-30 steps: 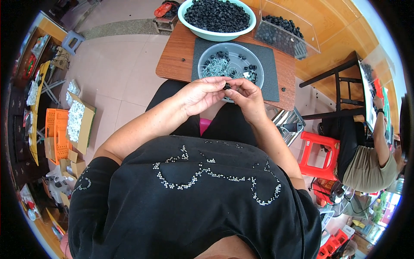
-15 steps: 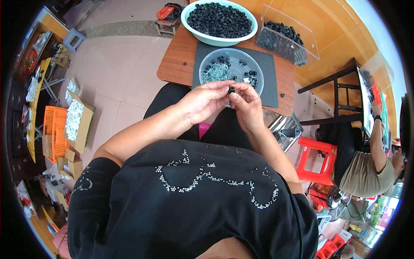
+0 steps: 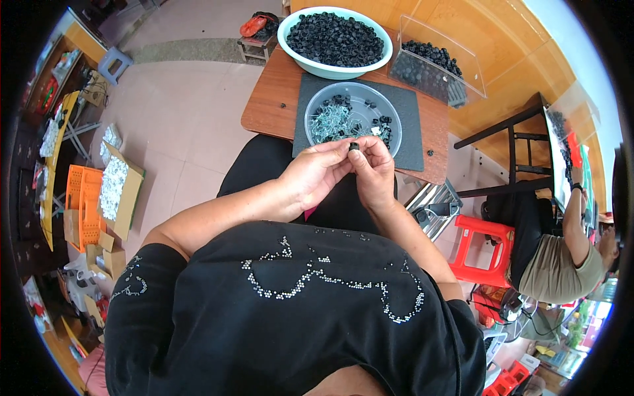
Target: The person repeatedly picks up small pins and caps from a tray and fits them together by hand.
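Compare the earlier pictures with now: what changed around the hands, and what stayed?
The left hand and right hand, both holding a small black plastic part, appear lower in the picture, as do the clear plastic bowl and pale green basin: mostly the view shifted. The part seems slightly turned. Nothing was visibly taken or let go; both containers keep their places on the wooden table.

Brown table (image 3: pixel 267 119), dark mat (image 3: pixel 411 125), mint basin (image 3: pixel 337 72)

The fisheye head view looks steeply down over the black, rhinestone-patterned shirt (image 3: pixel 290 330) close below. It faces the bare left hand (image 3: pixel 314 171) and bare right hand (image 3: pixel 375 174), a brown wooden table (image 3: pixel 266 112) beyond.
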Tool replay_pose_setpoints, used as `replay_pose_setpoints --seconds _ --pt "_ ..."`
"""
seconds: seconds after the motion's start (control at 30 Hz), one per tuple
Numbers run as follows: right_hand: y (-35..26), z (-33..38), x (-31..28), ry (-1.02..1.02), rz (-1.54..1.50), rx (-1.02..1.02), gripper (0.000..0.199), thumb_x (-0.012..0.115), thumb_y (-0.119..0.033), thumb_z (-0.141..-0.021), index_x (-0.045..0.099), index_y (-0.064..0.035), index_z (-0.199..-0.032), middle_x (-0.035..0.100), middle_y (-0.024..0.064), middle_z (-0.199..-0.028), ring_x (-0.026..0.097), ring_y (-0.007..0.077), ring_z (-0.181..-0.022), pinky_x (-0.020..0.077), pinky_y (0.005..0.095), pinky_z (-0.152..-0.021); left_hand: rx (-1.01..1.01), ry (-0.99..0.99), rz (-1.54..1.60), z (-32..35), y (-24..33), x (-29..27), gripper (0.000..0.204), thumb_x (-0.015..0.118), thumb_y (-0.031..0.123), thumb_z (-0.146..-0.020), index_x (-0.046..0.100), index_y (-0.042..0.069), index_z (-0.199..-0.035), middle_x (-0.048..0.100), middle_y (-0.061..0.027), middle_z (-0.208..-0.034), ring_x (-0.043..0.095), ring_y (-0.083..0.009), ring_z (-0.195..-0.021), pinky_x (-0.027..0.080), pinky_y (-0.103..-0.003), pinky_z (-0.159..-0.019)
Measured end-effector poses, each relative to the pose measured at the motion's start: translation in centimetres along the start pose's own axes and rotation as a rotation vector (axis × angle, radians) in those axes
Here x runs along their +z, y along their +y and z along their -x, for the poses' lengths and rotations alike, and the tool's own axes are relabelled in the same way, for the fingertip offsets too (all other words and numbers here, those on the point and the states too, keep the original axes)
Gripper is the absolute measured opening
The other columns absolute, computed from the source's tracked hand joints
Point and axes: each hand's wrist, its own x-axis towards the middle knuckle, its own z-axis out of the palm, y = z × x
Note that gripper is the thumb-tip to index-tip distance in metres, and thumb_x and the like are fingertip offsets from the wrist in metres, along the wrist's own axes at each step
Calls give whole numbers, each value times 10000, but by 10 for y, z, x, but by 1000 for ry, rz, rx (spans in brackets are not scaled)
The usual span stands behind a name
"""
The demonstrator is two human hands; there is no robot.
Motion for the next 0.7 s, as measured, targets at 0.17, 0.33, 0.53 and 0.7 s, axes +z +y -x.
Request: replay_pose_setpoints --seconds 0.17,0.33,0.53,0.7 --pt "1 0 -1 -30 -29 -2 121 596 -41 -869 539 -41 -975 597 4 -917 528 54 -809 427 205 -703 2 18 -7 4 -1 3 320 434 118 -956 444 -54 -1226 515 -116 -1172 499 -158 -1115 387 -268 -1019" --pt "1 0 1 -66 -14 -35 111 587 -39 -875 534 -37 -972 600 16 -926 536 70 -839 441 229 -759 35 38 -53 9 1 6 337 427 123 -961 420 -58 -1245 500 -113 -1188 497 -154 -1107 386 -275 -1015" --pt "-1 -1 1 -94 35 -52 94 575 -35 -880 537 -30 -966 597 19 -930 546 82 -849 448 242 -777 35 37 -77 13 4 10 311 437 136 -963 471 -46 -1213 532 -106 -1145 517 -154 -1076 406 -278 -984" --pt "-3 -3 3 -58 2 -23 118 586 -24 -869 545 -24 -980 599 28 -931 561 94 -843 458 248 -774 91 25 -152 8 10 6 316 464 131 -952 493 -28 -1224 569 -107 -1125 552 -153 -1018 437 -299 -951"
